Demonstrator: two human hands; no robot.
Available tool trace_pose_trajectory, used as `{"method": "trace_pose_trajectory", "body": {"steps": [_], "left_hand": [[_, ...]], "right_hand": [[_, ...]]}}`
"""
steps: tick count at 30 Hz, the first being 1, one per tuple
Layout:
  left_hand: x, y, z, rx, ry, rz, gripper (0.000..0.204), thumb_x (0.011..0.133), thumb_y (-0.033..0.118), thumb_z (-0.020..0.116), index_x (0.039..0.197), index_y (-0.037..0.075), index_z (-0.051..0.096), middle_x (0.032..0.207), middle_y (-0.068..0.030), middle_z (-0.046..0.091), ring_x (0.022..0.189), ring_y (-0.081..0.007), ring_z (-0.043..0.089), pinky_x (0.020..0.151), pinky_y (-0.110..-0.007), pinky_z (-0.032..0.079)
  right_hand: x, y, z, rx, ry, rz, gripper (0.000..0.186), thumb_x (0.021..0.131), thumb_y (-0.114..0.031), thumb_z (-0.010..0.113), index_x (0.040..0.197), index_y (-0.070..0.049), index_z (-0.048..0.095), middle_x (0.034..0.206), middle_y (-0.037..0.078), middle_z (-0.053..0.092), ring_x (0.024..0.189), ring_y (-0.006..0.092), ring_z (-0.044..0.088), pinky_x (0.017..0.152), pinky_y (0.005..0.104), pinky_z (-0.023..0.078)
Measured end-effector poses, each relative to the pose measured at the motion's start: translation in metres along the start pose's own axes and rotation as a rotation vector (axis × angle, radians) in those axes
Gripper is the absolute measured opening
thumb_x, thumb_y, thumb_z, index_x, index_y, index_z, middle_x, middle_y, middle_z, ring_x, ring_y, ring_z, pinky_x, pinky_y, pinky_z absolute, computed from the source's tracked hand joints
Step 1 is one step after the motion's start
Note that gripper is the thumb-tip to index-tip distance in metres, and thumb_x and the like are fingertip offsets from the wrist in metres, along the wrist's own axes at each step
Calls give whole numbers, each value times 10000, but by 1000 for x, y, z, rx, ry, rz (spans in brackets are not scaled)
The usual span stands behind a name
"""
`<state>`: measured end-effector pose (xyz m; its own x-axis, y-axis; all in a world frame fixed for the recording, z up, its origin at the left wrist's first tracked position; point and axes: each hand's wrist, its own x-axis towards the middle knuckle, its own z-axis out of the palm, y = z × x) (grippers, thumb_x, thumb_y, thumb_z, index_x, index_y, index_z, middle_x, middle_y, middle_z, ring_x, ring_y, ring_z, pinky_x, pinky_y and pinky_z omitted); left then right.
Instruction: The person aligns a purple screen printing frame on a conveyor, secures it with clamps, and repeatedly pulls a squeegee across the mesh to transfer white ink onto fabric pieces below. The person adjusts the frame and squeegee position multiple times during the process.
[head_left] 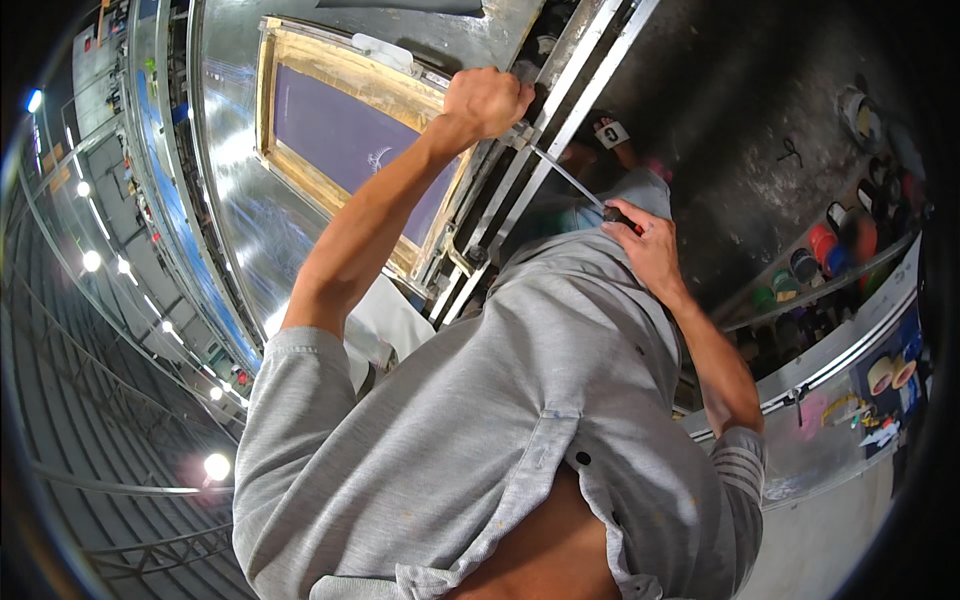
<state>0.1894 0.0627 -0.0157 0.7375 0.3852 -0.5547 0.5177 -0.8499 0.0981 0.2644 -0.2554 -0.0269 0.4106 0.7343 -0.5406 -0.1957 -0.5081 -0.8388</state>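
Note:
My right hand (648, 250) is closed round the dark and red handle of a screwdriver (618, 217), close to my waist. The long thin shaft slants up and left to a metal clamp fitting (520, 133) by the rail, where its tip meets the hardware. My left hand (487, 103) makes a fist over the near corner of a screen printing frame, and whatever its fingers grip is hidden under it. This wooden frame (330, 50), edged with yellowish tape, holds a purple mesh (340, 130) with a small pale mark.
Beneath the frame lies a shiny metal tabletop (225, 160). Two parallel metal rails (585, 70) run along its right side. A low shelf with several coloured cans (822, 242) stands at the right, beyond the dark floor (740, 120). Tape rolls (880, 376) rest on another surface.

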Motion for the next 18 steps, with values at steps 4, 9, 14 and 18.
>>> {"method": "trace_pose_trajectory", "body": {"steps": [4,9,14,18], "left_hand": [[3,-1,-2,-12,3,-11,568,1023,447,470,757,19,732,744,-253,692,715,-464,681,729,-533,559],[-6,-2,7,-125,289,74,564,1011,475,531,728,27,724,656,-225,651,678,-459,656,702,-509,554],[-48,-11,14,-139,273,309,661,914,598,542,1237,29,634,1237,-198,640,1236,-338,575,1173,-731,179],[-62,-9,28,-122,328,347,605,783,421,739,1198,7,591,1179,-155,572,1275,-331,493,1208,-727,100]], "right_hand": [[7,0,-8,48,-133,216,365,856,-181,802,1192,-51,746,848,75,739,635,89,499,630,277,465],[24,-16,-38,-115,-162,58,392,850,-178,800,1213,-45,735,924,57,737,679,88,537,688,277,483],[17,-10,-97,74,13,186,369,889,-144,771,1252,-91,734,783,-34,628,598,31,509,517,207,396],[20,-11,-114,217,255,139,378,937,-116,729,1298,-16,682,799,-5,647,604,44,537,508,206,409]]}}
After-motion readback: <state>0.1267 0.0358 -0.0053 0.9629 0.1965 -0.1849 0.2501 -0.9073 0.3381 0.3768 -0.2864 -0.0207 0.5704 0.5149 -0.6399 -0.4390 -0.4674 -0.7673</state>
